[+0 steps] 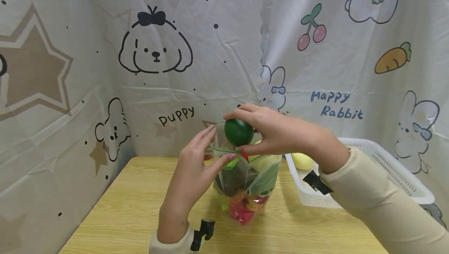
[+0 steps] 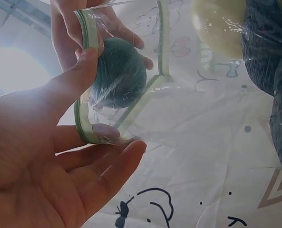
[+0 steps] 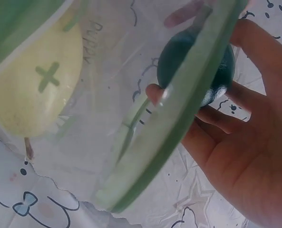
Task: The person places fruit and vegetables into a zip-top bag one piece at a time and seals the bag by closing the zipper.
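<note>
A clear zip bag (image 1: 265, 180) with a green-edged mouth stands upright on the table, holding several fruit pieces, pink-red (image 1: 242, 212) at the bottom and dark ones above. My left hand (image 1: 191, 172) pinches the left side of its mouth, thumb against the green strip (image 2: 87, 33) in the left wrist view. Over the opening, my right hand (image 1: 277, 127) grips a smooth, dark green round fruit (image 1: 238, 132) between thumb and fingers. Seen through the plastic in the left wrist view, this fruit (image 2: 121, 73) sits within the bag's mouth. A yellow pear-like fruit (image 3: 41, 95) shows in the right wrist view.
To the right stands a white perforated basket (image 1: 361, 141), partly behind my right forearm, with a yellow fruit (image 1: 302, 161) at its left end. The wooden table (image 1: 115, 207) backs onto a printed cloth (image 1: 224, 71).
</note>
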The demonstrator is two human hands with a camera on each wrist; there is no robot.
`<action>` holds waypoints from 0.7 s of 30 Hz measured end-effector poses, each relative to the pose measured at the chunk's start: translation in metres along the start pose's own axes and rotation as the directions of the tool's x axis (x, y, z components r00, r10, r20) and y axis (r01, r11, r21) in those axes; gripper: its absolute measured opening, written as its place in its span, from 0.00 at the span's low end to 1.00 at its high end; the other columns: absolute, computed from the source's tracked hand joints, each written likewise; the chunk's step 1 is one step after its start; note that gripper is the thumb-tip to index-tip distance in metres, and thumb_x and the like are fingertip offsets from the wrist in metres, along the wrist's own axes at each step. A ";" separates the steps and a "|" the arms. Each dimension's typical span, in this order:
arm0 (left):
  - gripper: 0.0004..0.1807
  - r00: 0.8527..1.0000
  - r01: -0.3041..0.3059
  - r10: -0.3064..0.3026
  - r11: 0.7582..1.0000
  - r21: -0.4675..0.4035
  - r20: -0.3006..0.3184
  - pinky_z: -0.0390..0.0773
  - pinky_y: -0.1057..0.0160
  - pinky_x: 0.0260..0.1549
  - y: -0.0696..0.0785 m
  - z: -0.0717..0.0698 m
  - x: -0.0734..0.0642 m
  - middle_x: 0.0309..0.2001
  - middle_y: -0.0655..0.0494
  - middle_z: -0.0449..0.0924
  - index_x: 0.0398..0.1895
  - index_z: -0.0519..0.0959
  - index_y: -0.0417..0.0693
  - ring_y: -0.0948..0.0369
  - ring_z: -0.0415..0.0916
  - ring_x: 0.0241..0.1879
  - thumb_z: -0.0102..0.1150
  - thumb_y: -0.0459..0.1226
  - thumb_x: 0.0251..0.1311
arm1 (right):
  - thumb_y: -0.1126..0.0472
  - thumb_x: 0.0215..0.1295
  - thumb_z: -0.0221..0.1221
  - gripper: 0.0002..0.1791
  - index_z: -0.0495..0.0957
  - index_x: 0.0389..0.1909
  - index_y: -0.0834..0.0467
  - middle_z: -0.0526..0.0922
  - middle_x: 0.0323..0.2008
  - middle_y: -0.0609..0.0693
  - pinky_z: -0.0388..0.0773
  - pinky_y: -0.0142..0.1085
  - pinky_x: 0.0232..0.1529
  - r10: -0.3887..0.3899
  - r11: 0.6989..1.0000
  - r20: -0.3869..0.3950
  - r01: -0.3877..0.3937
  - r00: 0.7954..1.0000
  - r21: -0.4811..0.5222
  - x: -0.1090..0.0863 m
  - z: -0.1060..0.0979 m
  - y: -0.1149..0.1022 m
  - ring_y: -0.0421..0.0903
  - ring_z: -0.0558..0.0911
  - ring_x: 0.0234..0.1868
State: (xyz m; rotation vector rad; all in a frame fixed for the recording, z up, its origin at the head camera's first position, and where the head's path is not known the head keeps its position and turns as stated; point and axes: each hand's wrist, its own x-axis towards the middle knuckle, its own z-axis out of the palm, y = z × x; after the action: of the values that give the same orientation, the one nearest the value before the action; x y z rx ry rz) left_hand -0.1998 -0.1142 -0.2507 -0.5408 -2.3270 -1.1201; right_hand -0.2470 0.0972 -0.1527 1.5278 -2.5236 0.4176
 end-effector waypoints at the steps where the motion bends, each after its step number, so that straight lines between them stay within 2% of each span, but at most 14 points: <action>1: 0.39 1.000 -0.002 0.002 1.000 0.002 -0.001 0.86 0.59 0.49 0.000 0.000 0.000 0.73 0.46 0.66 0.72 0.69 0.39 0.51 0.69 0.69 0.71 0.46 0.61 | 0.61 0.60 0.72 0.35 0.70 0.68 0.59 0.76 0.56 0.55 0.84 0.32 0.43 -0.002 1.000 -0.004 0.002 1.000 -0.001 0.000 0.000 0.000 0.43 0.80 0.44; 11: 0.39 1.000 -0.002 0.002 1.000 0.016 0.000 0.86 0.59 0.49 0.002 0.000 0.000 0.73 0.47 0.66 0.72 0.70 0.39 0.51 0.69 0.69 0.71 0.47 0.61 | 0.62 0.59 0.72 0.35 0.70 0.67 0.60 0.74 0.60 0.55 0.84 0.36 0.47 -0.007 1.000 -0.040 0.006 0.999 -0.018 -0.004 0.003 0.002 0.44 0.80 0.47; 21: 0.40 1.000 -0.001 0.001 1.000 0.023 0.000 0.86 0.58 0.49 0.001 0.000 0.000 0.74 0.48 0.66 0.72 0.69 0.40 0.51 0.69 0.69 0.71 0.47 0.60 | 0.59 0.59 0.74 0.38 0.69 0.69 0.56 0.65 0.69 0.59 0.84 0.43 0.55 0.020 0.998 -0.056 -0.024 0.998 -0.064 -0.008 0.006 0.004 0.49 0.81 0.53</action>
State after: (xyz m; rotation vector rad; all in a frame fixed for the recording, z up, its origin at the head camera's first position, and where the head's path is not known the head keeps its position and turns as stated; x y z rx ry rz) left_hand -0.1992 -0.1141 -0.2503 -0.5336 -2.3367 -1.0911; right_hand -0.2469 0.1036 -0.1616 1.4467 -2.4887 0.3714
